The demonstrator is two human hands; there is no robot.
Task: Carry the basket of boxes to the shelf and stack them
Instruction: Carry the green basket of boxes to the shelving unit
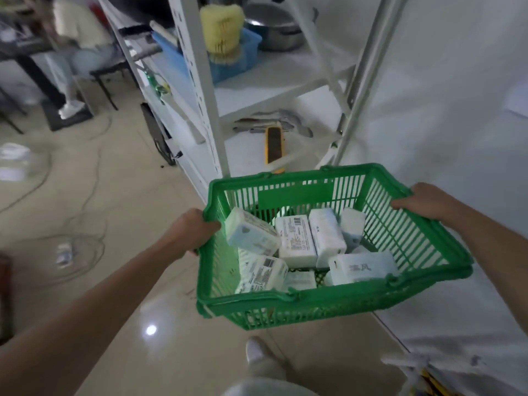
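A green plastic basket (411, 238) hangs in the air above the floor, tilted a little. Inside lie several white boxes (297, 241) with printed labels, loosely jumbled. My left hand (191, 230) grips the basket's left rim. My right hand (423, 202) grips its right rim. The white metal shelf (274, 81) stands just beyond the basket, its lower boards facing me.
On the shelf sit a blue bin (243, 52) with a yellow sponge, a metal pot (274, 30), a yellow-edged tool (274, 147) and grey utensils. A white wall (457, 110) is to the right. A seated person (71, 52) and floor cables (85, 195) are at the left. My foot (257, 352) shows below.
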